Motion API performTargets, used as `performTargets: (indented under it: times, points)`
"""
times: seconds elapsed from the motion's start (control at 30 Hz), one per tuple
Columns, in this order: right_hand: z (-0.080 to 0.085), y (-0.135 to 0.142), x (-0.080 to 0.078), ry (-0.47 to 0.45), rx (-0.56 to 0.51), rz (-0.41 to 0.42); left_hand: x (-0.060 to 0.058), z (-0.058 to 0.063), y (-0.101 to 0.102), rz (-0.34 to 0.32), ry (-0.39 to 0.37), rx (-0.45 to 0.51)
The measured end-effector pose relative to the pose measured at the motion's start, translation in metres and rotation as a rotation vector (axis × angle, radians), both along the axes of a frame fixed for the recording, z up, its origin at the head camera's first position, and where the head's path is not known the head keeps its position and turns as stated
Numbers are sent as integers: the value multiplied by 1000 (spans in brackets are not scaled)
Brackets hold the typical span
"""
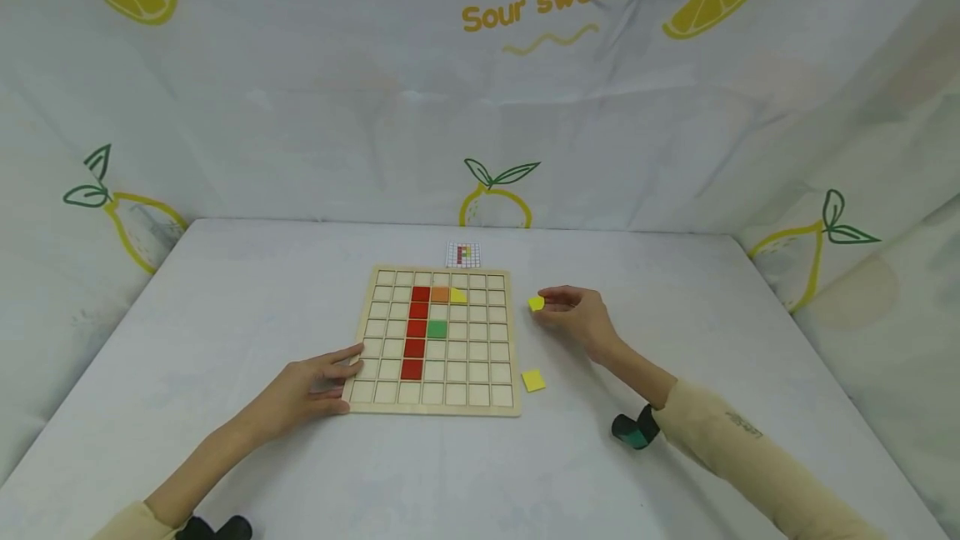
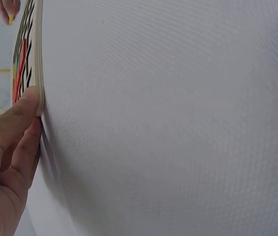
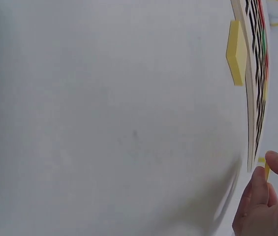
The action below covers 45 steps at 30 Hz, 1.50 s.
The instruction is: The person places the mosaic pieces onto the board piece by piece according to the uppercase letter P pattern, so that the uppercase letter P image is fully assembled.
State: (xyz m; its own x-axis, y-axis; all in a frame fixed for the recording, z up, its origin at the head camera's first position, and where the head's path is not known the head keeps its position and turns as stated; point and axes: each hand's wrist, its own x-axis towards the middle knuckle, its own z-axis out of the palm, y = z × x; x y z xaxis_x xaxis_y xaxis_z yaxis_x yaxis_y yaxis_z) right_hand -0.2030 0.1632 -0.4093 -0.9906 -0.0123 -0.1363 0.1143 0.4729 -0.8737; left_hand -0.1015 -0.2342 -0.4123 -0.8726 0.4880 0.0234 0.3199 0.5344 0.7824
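Observation:
A light wooden grid board [image 1: 457, 398] lies on the white table with several red tiles [image 1: 416, 328] in one column. Beside that column sit an orange tile [image 1: 440, 295], a yellow tile [image 1: 457, 297] with a slanted edge, and a green tile [image 1: 437, 329]. My left hand [image 1: 311, 387] grips the board's near left corner, thumb and fingers at its edge, as the left wrist view also shows. Off the board's right side, my right hand [image 1: 581, 319] pinches a small yellow tile [image 1: 536, 303] between thumb and fingertips. Another yellow tile [image 1: 533, 380] rests just right of the board.
A small printed card [image 1: 463, 255] with a coloured grid pattern lies behind the board. A white curtain [image 1: 360, 107] with lemon prints hangs along the table's back and sides. Bare white tabletop [image 1: 675, 290] extends right of my right hand.

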Motion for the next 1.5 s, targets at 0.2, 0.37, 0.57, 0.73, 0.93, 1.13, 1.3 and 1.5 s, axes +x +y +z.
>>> performTargets:
  times: [0.2, 0.37, 0.57, 0.73, 0.93, 1.13, 1.3, 1.5]
  points:
    - [1, -14, 14, -16, -56, 2, 0, 0, 0, 3, 3, 1]
    - [0, -24, 22, -21, -82, 15, 1, -1, 0, 3, 18, -7]
    - [0, -39, 27, -44, -91, 37, 0, -1, -1, -1, 22, -5]
    - [0, -52, 30, -55, -114, 40, 0, -1, 0, -1, 15, -1]
    - [0, -66, 29, -43, -155, 57, 0, 0, 1, 2, 8, -2]
    - [-1, -75, 29, -25, -162, 93, 0, 0, 1, -4, -8, 23]
    - [-2, -81, 29, -24, -136, 97, 0, -1, 0, -6, -1, 21]
    - [-2, -87, 29, -4, -88, 109, 0, -2, 0, -7, -1, 24]
